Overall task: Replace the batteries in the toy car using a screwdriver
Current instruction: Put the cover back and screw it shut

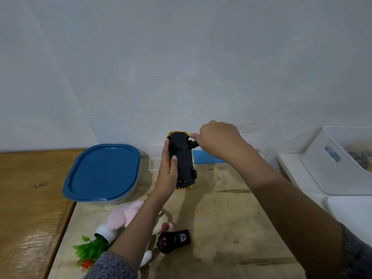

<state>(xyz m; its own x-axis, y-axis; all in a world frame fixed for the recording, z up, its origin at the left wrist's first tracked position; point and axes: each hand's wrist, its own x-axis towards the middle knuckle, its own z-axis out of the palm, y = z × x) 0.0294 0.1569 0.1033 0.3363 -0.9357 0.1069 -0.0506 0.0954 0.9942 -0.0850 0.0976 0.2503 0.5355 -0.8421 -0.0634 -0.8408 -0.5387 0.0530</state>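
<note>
A gold toy car [184, 158] is held upside down above the table, its black underside facing me. My left hand [168, 170] grips its left side, thumb lying on the underside. My right hand [217, 137] holds a small dark screwdriver [192, 145] whose tip meets the car's underside near the far end. A black remote control [174, 241] with red buttons lies on the wooden table [221, 218] near me. No loose batteries can be seen.
A blue-lidded container [102, 172] sits at the left. A clear plastic box [155, 158] and a blue strip [209, 157] lie by the wall behind the car. A white basket [340, 158] stands right. A pink plush toy [124, 215] and plastic plant [90, 250] lie near the front.
</note>
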